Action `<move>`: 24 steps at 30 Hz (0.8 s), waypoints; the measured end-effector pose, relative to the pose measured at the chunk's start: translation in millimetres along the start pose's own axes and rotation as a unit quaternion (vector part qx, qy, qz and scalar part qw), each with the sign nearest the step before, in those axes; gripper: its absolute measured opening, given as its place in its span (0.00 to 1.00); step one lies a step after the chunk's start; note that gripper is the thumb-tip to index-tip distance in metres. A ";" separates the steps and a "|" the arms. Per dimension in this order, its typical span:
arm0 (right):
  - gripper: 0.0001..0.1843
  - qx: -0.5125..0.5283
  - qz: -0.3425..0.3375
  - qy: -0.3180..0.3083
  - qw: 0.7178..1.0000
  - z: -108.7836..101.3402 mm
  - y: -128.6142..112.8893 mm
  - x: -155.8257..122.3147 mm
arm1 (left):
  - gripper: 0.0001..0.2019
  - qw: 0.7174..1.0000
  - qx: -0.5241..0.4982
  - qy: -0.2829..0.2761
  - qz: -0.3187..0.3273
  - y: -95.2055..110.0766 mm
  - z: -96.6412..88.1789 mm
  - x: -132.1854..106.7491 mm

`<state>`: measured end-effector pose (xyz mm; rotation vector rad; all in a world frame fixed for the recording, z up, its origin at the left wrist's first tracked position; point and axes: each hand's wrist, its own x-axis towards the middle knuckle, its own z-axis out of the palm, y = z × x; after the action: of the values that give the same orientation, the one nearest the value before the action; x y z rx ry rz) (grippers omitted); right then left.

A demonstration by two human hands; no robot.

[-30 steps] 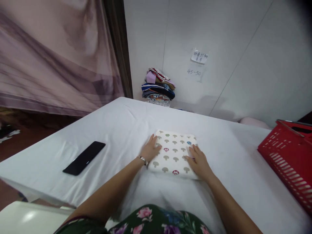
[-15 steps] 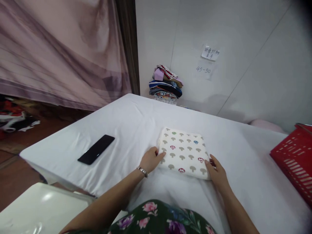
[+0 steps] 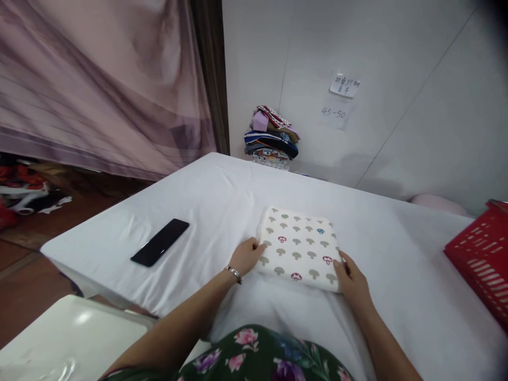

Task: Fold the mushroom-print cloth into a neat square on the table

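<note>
A folded white cloth point(image 3: 297, 248) printed with grey, red, green and blue mushrooms lies flat on the white-covered table point(image 3: 214, 196). My left hand point(image 3: 246, 256) grips its left edge, thumb on top and fingers curled at the side and partly hidden. At the right edge, my right hand point(image 3: 351, 276) holds it the same way, the thumb resting near the front right corner. A bracelet point(image 3: 234, 273) circles my left wrist.
A black phone point(image 3: 161, 242) lies on the table to the left. On the right stands a red plastic basket point(image 3: 482, 254). A pile of folded clothes point(image 3: 272, 137) rises behind the far edge, by the wall. A white stool-like seat point(image 3: 75, 338) is at lower left.
The view has shifted very slightly. Both hands keep their places at the cloth's sides, with the right fingers drawn in a little closer to its edge.
</note>
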<state>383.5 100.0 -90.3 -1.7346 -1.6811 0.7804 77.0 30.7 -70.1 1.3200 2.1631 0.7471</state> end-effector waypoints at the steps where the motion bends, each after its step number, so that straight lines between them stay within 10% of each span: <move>1: 0.33 0.010 0.006 0.002 1.000 -0.2 -0.1 1.4 | 0.16 1.000 -0.004 0.004 -0.005 0.9 -1.6 2.1; 24: 0.35 0.000 0.002 -0.022 1.000 -4.0 -0.2 41.9 | 0.21 1.000 0.022 0.009 -0.012 6.5 3.1 45.0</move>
<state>387.6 141.8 -87.9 -1.7340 -1.7075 0.8261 64.7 74.4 -73.7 1.3115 2.2183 0.7078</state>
